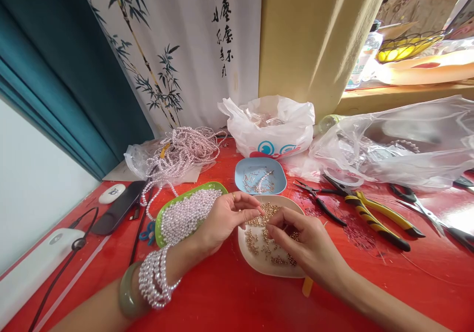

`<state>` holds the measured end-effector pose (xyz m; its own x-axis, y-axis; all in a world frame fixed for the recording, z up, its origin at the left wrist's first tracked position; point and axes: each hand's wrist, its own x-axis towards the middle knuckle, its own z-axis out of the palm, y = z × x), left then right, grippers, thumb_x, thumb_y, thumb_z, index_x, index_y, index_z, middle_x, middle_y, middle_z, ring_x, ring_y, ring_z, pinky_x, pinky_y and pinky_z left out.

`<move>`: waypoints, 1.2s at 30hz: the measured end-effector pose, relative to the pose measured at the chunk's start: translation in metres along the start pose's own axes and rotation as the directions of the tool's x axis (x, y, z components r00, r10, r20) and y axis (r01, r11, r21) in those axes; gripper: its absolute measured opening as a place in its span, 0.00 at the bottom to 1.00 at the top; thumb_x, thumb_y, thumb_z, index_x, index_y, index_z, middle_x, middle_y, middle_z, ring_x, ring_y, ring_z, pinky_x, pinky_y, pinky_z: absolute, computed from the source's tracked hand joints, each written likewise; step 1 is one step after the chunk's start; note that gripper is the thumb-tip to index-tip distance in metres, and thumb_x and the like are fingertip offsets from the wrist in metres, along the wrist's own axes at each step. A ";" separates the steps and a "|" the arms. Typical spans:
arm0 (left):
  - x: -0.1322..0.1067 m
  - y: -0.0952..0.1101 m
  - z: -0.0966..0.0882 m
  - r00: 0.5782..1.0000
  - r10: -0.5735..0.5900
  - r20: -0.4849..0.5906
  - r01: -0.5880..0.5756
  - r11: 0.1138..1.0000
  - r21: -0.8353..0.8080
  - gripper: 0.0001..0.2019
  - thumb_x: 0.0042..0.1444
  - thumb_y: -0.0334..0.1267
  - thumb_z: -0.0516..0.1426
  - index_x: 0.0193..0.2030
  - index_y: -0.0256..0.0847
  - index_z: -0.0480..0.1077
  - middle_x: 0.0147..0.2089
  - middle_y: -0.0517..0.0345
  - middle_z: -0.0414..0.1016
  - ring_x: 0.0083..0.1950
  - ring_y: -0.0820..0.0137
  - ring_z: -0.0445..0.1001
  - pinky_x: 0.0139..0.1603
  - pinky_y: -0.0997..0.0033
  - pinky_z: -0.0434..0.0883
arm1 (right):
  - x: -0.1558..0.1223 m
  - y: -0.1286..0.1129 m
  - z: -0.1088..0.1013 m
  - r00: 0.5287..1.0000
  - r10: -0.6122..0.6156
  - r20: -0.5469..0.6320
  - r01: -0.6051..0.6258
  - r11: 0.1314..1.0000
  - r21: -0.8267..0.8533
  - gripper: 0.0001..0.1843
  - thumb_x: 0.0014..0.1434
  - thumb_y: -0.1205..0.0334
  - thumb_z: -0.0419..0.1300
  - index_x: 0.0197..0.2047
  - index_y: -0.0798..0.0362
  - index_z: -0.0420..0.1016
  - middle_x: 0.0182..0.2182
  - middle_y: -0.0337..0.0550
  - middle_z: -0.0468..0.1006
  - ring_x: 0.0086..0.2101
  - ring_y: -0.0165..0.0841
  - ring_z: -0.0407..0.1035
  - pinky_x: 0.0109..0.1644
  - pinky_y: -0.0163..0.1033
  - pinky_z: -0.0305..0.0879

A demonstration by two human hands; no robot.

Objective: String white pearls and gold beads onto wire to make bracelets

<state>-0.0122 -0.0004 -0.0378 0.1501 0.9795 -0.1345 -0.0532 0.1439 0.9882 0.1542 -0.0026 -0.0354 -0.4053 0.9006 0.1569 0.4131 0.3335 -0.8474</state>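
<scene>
Over the cream plate (255, 265) of small gold beads (277, 260), both hands work close together with pinched fingertips. My left hand (231, 218) is closed at thumb and forefinger; a tiny bead or thread seems to be at its tips, too small to name. On that wrist sit a strand bracelet of pearly beads (155, 277) and a green bangle (129, 290). My right hand (296, 236) also pinches something I cannot make out. Left of the plate is a green tray (159, 231) full of pinkish-white pearl beads (190, 213). A blue dish (242, 171) beyond holds small metal pieces and a short pearly strand.
Heaped pearl strands (185, 149) lie at the back left, near a phone (120, 208). A white plastic bag (274, 125) stands behind the blue dish. Black pliers (322, 203), yellow-black pliers (377, 218) and scissors (425, 211) lie to the right, before a clear bag (400, 144).
</scene>
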 end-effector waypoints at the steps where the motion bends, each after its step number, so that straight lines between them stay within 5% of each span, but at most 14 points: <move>1: 0.000 0.000 0.000 1.000 0.001 -0.002 -0.001 1.000 -0.001 0.10 0.43 0.37 0.62 0.32 0.36 0.69 0.33 0.54 0.75 0.33 0.72 0.71 0.26 0.78 0.61 | 0.000 0.000 0.000 1.000 -0.002 -0.002 0.002 1.000 -0.001 0.07 0.51 0.66 0.51 0.23 0.52 0.65 0.18 0.34 0.69 0.19 0.25 0.62 0.22 0.30 0.57; 17: 0.000 -0.002 0.000 0.999 0.016 0.028 -0.018 0.995 0.095 0.09 0.44 0.38 0.61 0.31 0.37 0.69 0.32 0.55 0.75 0.33 0.72 0.70 0.28 0.76 0.63 | 0.001 0.000 0.001 1.000 0.002 -0.004 -0.002 1.000 -0.011 0.08 0.52 0.63 0.51 0.23 0.52 0.67 0.18 0.35 0.70 0.19 0.25 0.62 0.21 0.30 0.58; 21: 0.000 0.011 -0.005 0.996 0.075 0.048 -0.083 0.980 0.183 0.09 0.48 0.40 0.58 0.35 0.38 0.69 0.35 0.53 0.76 0.34 0.70 0.70 0.27 0.75 0.64 | 0.001 0.003 0.001 1.000 0.023 -0.015 -0.023 1.000 0.004 0.09 0.53 0.61 0.52 0.25 0.52 0.69 0.19 0.36 0.72 0.20 0.26 0.64 0.22 0.31 0.60; 25: 0.006 0.031 -0.029 0.978 0.208 -0.015 -0.172 0.846 0.504 0.06 0.50 0.38 0.56 0.32 0.39 0.72 0.35 0.54 0.75 0.34 0.70 0.70 0.33 0.72 0.64 | 0.001 0.007 0.002 0.999 0.043 -0.018 -0.043 0.999 0.024 0.09 0.54 0.59 0.53 0.26 0.52 0.70 0.22 0.37 0.74 0.22 0.27 0.65 0.25 0.32 0.61; 28: 0.012 0.036 -0.057 0.984 0.168 0.053 -0.154 0.680 0.717 0.05 0.47 0.35 0.56 0.29 0.42 0.74 0.33 0.56 0.76 0.33 0.69 0.70 0.33 0.72 0.62 | 0.001 0.009 0.002 0.999 0.048 -0.002 -0.048 0.998 0.034 0.09 0.55 0.58 0.53 0.27 0.52 0.71 0.23 0.38 0.75 0.23 0.28 0.67 0.26 0.32 0.63; 31: 0.015 0.031 -0.077 0.983 0.172 0.064 -0.151 0.558 0.816 0.06 0.45 0.33 0.56 0.28 0.43 0.75 0.29 0.56 0.76 0.28 0.69 0.69 0.28 0.73 0.59 | 0.001 0.010 0.003 0.998 0.061 0.013 -0.061 0.998 0.034 0.10 0.55 0.57 0.53 0.28 0.52 0.71 0.23 0.38 0.75 0.24 0.29 0.68 0.26 0.32 0.63; 36: 0.021 0.019 -0.079 0.981 0.187 0.055 -0.146 0.515 0.845 0.05 0.43 0.33 0.57 0.26 0.43 0.75 0.28 0.57 0.76 0.27 0.69 0.68 0.27 0.73 0.56 | 0.001 0.014 0.002 0.998 0.054 0.020 -0.054 0.998 0.024 0.11 0.55 0.55 0.53 0.28 0.52 0.71 0.23 0.39 0.74 0.23 0.29 0.68 0.26 0.33 0.64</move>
<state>-0.0883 0.0336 -0.0281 0.1916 0.9798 0.0568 0.7847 -0.1877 0.5908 0.1577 0.0022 -0.0486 -0.3987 0.9115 0.1010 0.4144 0.2773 -0.8668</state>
